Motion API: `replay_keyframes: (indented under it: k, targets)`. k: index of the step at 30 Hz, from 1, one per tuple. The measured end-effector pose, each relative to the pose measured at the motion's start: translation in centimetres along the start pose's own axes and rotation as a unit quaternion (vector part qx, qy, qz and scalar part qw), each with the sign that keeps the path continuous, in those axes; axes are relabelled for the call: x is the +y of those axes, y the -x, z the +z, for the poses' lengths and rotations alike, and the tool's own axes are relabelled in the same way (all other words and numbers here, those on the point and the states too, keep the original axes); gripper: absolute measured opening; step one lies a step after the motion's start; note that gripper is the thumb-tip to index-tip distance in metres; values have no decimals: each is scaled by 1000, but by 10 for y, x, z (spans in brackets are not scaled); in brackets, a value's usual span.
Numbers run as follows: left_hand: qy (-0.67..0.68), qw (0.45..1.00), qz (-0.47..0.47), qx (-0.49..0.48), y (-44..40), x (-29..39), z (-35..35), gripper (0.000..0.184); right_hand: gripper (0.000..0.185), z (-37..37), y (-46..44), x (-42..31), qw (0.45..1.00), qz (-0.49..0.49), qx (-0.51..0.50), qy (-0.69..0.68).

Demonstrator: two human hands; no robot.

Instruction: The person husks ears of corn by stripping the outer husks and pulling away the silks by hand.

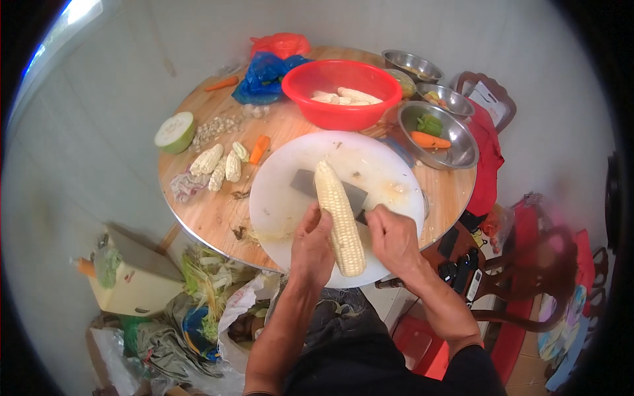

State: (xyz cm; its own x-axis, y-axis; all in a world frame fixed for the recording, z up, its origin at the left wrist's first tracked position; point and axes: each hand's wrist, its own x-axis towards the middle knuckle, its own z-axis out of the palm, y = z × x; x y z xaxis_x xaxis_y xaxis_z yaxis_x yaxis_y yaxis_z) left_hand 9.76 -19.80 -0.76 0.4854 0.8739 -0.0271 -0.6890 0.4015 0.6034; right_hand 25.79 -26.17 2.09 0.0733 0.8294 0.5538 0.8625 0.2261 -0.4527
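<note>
A husked ear of pale corn [340, 221] is held upright over the white round cutting board [277, 204]. My left hand [312, 244] is closed on its lower left side, thumb against the kernels. Behind the corn, a cleaver [350, 193] shows its dark broad blade, partly hidden by the ear. My right hand [394, 241] is closed at the cleaver's dark handle, to the right of the corn; its fingers wrap the handle end. Bits of corn silk and scraps dot the board.
A red basin [310, 109] holding several corn ears stands behind the board. Metal bowls [465, 155] with vegetables are at right. Corn pieces [210, 160], garlic [214, 129] and a cut winter melon [175, 132] lie left. Below are a box [142, 284] and a chair [548, 284].
</note>
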Motion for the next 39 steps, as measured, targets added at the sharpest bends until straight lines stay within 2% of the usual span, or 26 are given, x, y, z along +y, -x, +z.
replay_keyframes:
  k: [1,2,5,7,8,10,14,17,20,21,23,27,29,33,35,39]
  targets:
    - [10,1000,-21,-14,0,1,-2,35,17,-1,-1,3,995,94,1,-28]
    - [21,998,-43,-29,1,2,-3,36,17,-1,-1,2,995,93,1,-27]
    - [6,999,-32,-38,1,-1,-3,40,19,-3,-1,-8,994,72,5,-82]
    - [0,999,-27,-39,3,-2,2,40,18,-8,-1,-26,1000,6,-26,0]
    - [-7,999,-19,-40,3,-2,4,40,18,-6,0,-28,1000,7,-25,1]
    - [-1,999,-15,-41,3,-4,3,40,19,-1,2,-29,996,-55,23,65]
    - [-6,1000,0,-15,2,-6,-4,40,19,15,7,-14,993,-85,68,50]
    - [-25,999,-10,-29,10,5,2,43,18,7,-2,9,996,89,19,25]
    - [-56,997,-3,-58,9,5,-1,44,19,-7,-20,-7,995,88,20,-53]
    - [-56,997,-5,-60,9,2,-1,44,19,-11,-25,-15,994,90,22,-51]
    - [-67,996,7,-54,9,-3,0,44,20,-16,-36,-29,997,65,-36,-16]
    - [-136,989,50,-1,9,-8,6,45,22,-12,-48,-28,998,41,-31,28]
    - [-188,979,52,-59,12,-4,2,46,26,-1,-48,-13,990,45,3,-134]
    - [-148,984,29,-91,11,-10,-8,48,29,10,-43,7,986,72,19,-152]
    - [-112,989,-20,-95,9,-9,-11,50,27,9,-40,12,966,175,-14,-191]
    - [-88,995,-38,-42,7,-7,-1,51,25,-3,-27,-8,974,155,-13,-162]
